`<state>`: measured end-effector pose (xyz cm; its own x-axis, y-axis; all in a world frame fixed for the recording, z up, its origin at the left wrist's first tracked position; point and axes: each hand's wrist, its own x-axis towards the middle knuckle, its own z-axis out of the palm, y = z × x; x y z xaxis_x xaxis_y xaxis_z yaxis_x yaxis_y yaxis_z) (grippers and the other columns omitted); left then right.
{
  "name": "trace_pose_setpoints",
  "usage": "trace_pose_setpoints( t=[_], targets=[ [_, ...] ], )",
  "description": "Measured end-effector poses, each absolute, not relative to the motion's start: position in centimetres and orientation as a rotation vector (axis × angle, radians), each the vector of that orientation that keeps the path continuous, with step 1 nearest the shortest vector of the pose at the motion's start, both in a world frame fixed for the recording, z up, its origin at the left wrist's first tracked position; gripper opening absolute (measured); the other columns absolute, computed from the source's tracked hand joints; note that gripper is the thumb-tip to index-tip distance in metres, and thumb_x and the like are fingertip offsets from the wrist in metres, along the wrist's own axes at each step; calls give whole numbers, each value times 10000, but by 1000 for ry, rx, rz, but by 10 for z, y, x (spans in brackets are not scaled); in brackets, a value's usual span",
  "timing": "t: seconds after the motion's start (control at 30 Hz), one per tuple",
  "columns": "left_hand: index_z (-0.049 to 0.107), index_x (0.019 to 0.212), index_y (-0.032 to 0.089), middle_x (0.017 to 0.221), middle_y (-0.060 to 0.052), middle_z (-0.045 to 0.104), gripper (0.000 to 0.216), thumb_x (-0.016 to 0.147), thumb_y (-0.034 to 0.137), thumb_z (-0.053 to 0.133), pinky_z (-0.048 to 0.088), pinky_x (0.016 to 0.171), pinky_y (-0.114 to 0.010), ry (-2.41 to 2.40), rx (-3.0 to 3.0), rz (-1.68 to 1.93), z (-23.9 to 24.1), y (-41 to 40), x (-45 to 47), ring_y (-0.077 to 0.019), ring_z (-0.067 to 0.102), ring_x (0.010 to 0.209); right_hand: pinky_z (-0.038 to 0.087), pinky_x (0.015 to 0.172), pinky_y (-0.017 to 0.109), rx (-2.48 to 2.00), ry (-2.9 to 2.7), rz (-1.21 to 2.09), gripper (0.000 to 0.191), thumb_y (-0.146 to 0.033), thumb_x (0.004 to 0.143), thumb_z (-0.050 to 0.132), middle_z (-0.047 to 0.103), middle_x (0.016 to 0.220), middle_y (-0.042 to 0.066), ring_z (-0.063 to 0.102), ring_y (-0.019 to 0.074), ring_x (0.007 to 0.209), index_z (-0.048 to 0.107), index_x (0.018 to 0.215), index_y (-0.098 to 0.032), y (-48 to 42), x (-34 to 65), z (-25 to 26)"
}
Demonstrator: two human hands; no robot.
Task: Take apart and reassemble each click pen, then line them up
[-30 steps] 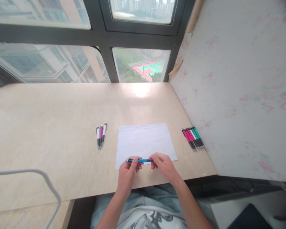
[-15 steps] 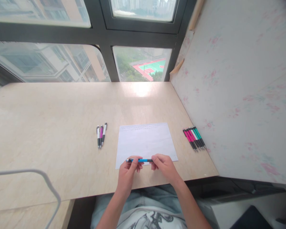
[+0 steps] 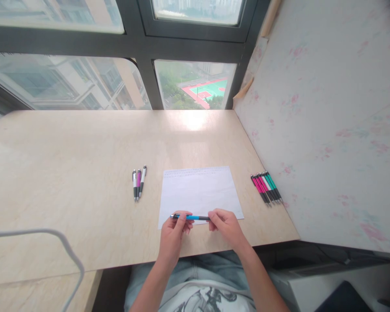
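A blue pen [image 3: 195,217] with a dark grip lies level between my two hands, over the near edge of a white sheet of paper [image 3: 198,190]. My left hand [image 3: 174,229] is closed on its clip end, thumb on top. With thumb and fingers, my right hand [image 3: 225,225] pinches the dark tip end; the very tip is hidden. Lines of small writing run along the top of the paper. To the left lie three pens [image 3: 138,184], two white and one purple. A row of several pink, white and green pens [image 3: 266,188] lies to the right.
The pale tabletop [image 3: 68,173] reaches back to the dark window frame [image 3: 195,50]. A floral-papered wall [image 3: 325,130] borders it on the right. At the near left, a grey-white cable [image 3: 65,247] curves above the table.
My hands are slightly farther apart along the blue pen, and a little more of it shows between them. The view has shifted slightly; the other pens and the paper lie as before.
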<state>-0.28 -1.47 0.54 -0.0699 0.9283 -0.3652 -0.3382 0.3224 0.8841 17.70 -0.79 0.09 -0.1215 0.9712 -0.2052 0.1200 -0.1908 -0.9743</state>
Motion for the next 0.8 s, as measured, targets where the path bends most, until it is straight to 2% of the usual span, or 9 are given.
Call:
trace_pose_setpoints(
  t=[0.2, 0.3, 0.33, 0.4, 0.5, 0.6, 0.67, 0.73, 0.8],
  targets=[
    [710, 849, 123, 685, -38, 650, 333, 778, 449, 703, 412, 557, -208, 1202, 542, 1183, 5, -14, -1, -100, 529, 601, 475, 655, 257, -1371, -1286, 1268, 121, -314, 798, 679, 685, 845, 33, 621, 172, 778, 680, 840, -200, -9, 179, -3],
    [706, 857, 122, 694, -38, 650, 320, 788, 435, 698, 405, 553, -204, 1159, 508, 1186, 4, -14, 1, -96, 526, 603, 480, 655, 250, -1316, -1263, 1284, 229, -300, 777, 697, 672, 929, 39, 623, 192, 884, 652, 986, -218, -10, 178, -2],
    [705, 859, 120, 692, -38, 649, 319, 790, 432, 697, 404, 553, -203, 1152, 508, 1183, 4, -14, 1, -94, 525, 601, 477, 645, 250, -1317, -1255, 1307, 235, -318, 791, 686, 673, 912, 37, 627, 190, 868, 647, 1001, -219, -10, 177, -1],
    [705, 859, 118, 683, -37, 646, 320, 792, 430, 696, 403, 552, -202, 1153, 509, 1178, 3, -13, 1, -92, 522, 597, 471, 642, 258, -1349, -1266, 1340, 178, -371, 858, 614, 672, 790, 29, 630, 177, 771, 663, 885, -202, -10, 177, 1],
    [705, 856, 114, 676, -36, 644, 326, 784, 431, 703, 404, 554, -201, 1177, 507, 1176, 4, -14, 1, -92, 522, 597, 460, 646, 271, -1415, -1321, 1333, 347, -396, 922, 512, 636, 627, 17, 597, 154, 637, 638, 675, -187, -9, 178, 2],
    [702, 850, 112, 687, -39, 648, 330, 775, 434, 710, 407, 554, -201, 1191, 486, 1188, 4, -14, 1, -93, 528, 603, 455, 622, 256, -1422, -1334, 1278, 167, -346, 849, 617, 685, 776, 31, 613, 165, 711, 676, 800, -198, -9, 179, 1],
    [700, 849, 112, 693, -40, 649, 331, 777, 434, 708, 406, 549, -201, 1187, 474, 1192, 3, -15, 3, -93, 531, 603, 457, 613, 244, -1389, -1318, 1252, 165, -322, 807, 663, 696, 905, 47, 627, 181, 807, 675, 928, -210, -10, 180, 0],
    [697, 857, 111, 693, -41, 649, 330, 785, 434, 701, 405, 547, -203, 1176, 475, 1188, 2, -15, 4, -94, 532, 600, 454, 605, 240, -1374, -1313, 1268, 189, -343, 831, 643, 699, 880, 48, 631, 181, 804, 666, 963, -209, -11, 180, 1],
    [695, 869, 112, 696, -44, 653, 327, 794, 430, 693, 405, 549, -204, 1165, 480, 1188, 0, -16, 4, -97, 537, 605, 442, 596, 245, -1393, -1338, 1303, 218, -384, 890, 573, 682, 728, 31, 615, 162, 692, 673, 855, -194, -12, 181, 3]
  ],
)
